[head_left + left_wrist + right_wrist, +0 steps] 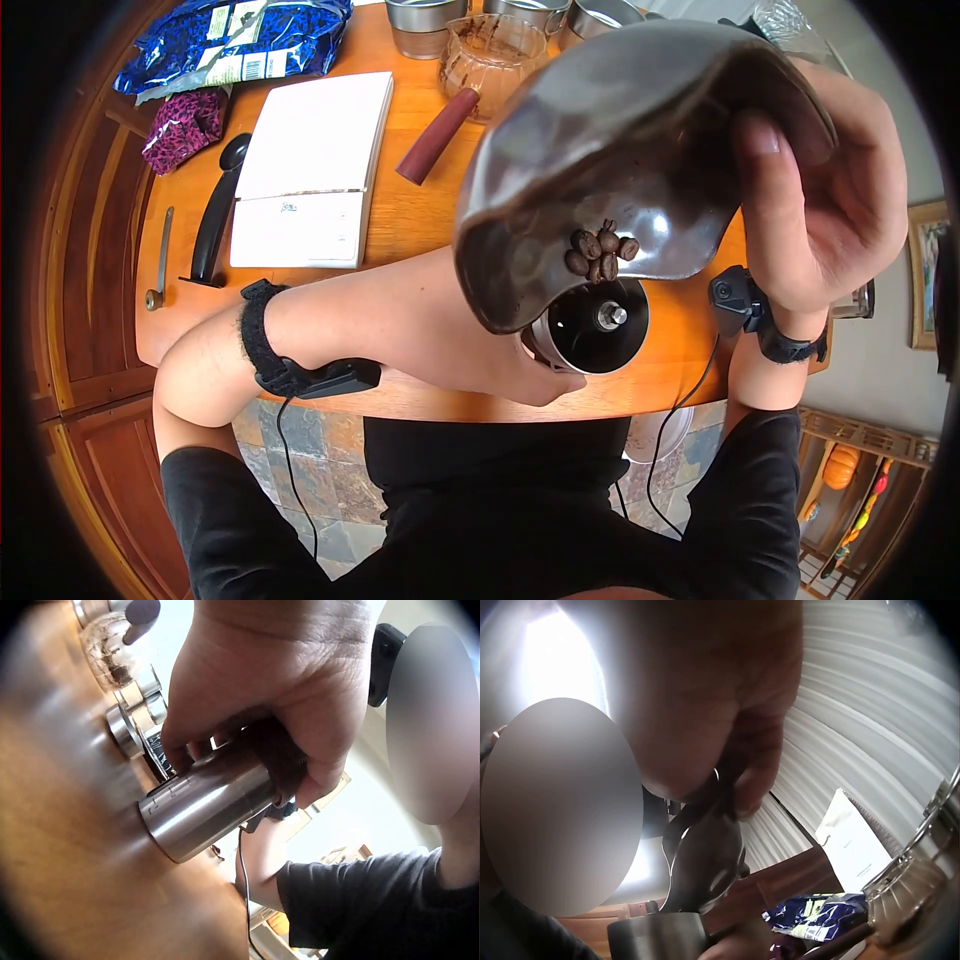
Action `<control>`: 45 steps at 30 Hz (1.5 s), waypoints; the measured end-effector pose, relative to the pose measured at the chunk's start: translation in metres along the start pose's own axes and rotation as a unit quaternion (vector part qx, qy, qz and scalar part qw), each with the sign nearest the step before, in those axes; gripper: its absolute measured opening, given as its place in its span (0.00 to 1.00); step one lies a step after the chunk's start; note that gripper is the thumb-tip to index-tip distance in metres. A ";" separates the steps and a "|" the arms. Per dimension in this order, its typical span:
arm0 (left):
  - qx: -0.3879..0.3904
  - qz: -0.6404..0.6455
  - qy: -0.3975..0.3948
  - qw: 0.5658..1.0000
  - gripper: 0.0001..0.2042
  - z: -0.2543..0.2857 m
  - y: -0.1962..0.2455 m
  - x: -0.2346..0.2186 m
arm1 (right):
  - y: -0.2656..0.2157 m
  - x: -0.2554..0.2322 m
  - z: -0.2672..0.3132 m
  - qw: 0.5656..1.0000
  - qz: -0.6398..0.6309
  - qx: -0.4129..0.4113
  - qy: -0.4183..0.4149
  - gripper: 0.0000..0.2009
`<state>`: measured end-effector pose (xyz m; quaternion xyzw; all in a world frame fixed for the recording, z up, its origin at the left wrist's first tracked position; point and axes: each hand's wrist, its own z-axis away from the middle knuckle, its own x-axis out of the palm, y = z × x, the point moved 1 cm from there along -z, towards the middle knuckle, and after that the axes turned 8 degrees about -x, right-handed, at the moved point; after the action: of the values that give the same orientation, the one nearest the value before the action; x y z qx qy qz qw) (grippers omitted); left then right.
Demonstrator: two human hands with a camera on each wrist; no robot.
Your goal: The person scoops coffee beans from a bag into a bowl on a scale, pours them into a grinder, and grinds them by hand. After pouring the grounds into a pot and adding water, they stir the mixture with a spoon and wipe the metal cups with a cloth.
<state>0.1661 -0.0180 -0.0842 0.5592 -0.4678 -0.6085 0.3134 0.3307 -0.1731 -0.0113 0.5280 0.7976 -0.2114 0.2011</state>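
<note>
A dark glossy wavy-rimmed dish (600,130) is tilted over the metal grinder, its rim pinched by the right hand (840,190) between thumb and fingers. Several coffee beans (600,250) lie near its lowered edge. Below, the cylindrical grinder (206,806) stands upright on the table, its dark open top (590,335) facing up with a small metal shaft at its centre. My left hand (262,690) grips the grinder around its upper part. In the right wrist view the dish (705,859) hangs just above the grinder (660,934).
On the wooden table (420,225) are a white box (310,160), a black scoop (215,215), a glass pot (490,60) with a dark red handle, metal tins (425,25), a blue bag (240,45) and a pink patterned bag (187,128). Cables hang from both wrists.
</note>
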 end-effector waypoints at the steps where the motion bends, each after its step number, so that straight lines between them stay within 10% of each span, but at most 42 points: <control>1: -0.001 0.009 0.004 1.000 0.20 0.000 0.000 0.001 | 0.000 -0.002 0.001 1.000 0.008 -0.008 0.000 0.14; 7: -0.076 0.087 -0.021 0.993 0.20 0.003 0.000 0.005 | 0.003 -0.004 0.006 0.999 0.012 -0.046 0.010 0.17; 22: 0.088 0.179 -0.081 0.977 0.36 -0.005 -0.011 -0.004 | -0.005 -0.004 -0.005 0.994 0.060 -0.082 -0.029 0.29; 31: 0.042 -0.021 -0.031 0.998 0.49 -0.001 -0.003 -0.006 | -0.005 -0.002 -0.004 0.995 -0.067 -0.072 -0.035 0.24; 45: 0.091 0.034 -0.011 0.995 0.46 -0.004 0.002 -0.010 | -0.004 -0.016 -0.007 0.981 -0.098 -0.118 -0.115 0.27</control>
<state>0.1719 -0.0110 -0.0783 0.5625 -0.5434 -0.5585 0.2765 0.3316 -0.1827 0.0032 0.3920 0.8364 -0.1933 0.3307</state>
